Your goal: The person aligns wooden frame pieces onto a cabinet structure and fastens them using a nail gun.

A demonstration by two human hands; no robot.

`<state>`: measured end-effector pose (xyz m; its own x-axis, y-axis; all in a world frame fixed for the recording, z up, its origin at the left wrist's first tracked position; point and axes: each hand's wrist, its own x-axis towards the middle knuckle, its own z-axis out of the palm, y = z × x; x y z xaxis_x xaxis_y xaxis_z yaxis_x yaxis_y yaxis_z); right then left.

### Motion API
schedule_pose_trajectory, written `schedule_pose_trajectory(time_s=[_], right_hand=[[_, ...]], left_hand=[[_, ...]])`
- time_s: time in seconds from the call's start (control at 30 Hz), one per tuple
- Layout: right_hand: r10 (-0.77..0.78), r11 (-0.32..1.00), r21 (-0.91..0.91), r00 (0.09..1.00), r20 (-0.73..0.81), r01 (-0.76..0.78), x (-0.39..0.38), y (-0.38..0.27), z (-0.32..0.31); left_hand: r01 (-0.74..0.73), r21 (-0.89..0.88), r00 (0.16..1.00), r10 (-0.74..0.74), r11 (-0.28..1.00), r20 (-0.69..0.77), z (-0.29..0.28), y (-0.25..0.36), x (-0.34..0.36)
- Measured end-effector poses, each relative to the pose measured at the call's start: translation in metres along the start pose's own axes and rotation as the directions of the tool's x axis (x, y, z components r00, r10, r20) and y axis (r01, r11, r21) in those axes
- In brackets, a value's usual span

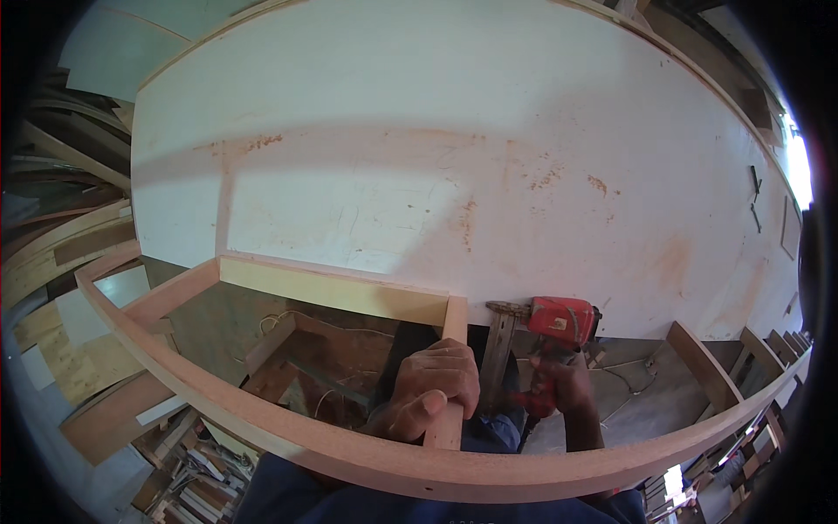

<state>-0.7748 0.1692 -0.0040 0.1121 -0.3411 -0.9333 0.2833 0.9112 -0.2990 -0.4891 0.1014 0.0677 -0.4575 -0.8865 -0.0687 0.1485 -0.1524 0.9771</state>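
My left hand is wrapped around a short wooden crosspiece of a wooden frame. This piece runs from a straight pale rail toward a long curved rail near my body. Just to its right, my right hand grips the handle of a red nail gun. The gun's nose points left toward the crosspiece, with a small gap between them, and its long magazine hangs down beside my hand. Part of the right-hand fingers lies in shadow.
A large white board with brown stains spreads out beyond the frame. Two small dark tools lie near its right edge. Wood offcuts pile up at the left. More crosspieces stand at the right, and cords trail on the floor below.
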Motion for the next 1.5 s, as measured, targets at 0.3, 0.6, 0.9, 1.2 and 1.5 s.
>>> schedule_pose_trajectory(time_s=[0.3,0.6,0.9,1.2,1.5], right_hand=[[-0.021,0.999,-0.044,0.998,0.063,0.024,0.002,0.001,0.026],[-0.003,0.999,-0.049,1.0,-0.006,0.002,0.005,-0.001,0.025],[-0.001,0.99,-0.142,1.0,0.001,0.001,0.01,-0.01,0.031],[0.025,0.986,-0.164,1.0,0.012,-0.023,0.009,-0.014,0.028],[-0.01,0.988,-0.156,1.0,0.008,0.012,0.009,-0.012,0.031]], left_hand=[[-0.037,-0.079,0.987,0.024,0.996,-0.157,0.013,-0.002,0.0],[-0.049,-0.101,0.978,0.027,0.994,-0.207,0.014,-0.002,-0.001],[0.233,0.481,0.913,-0.019,0.845,-0.408,-0.039,-0.061,-0.036],[0.138,0.868,0.973,0.1,0.477,-0.209,-0.038,-0.11,-0.044],[0.049,0.877,0.966,0.201,0.479,-0.164,-0.041,-0.127,-0.044]])
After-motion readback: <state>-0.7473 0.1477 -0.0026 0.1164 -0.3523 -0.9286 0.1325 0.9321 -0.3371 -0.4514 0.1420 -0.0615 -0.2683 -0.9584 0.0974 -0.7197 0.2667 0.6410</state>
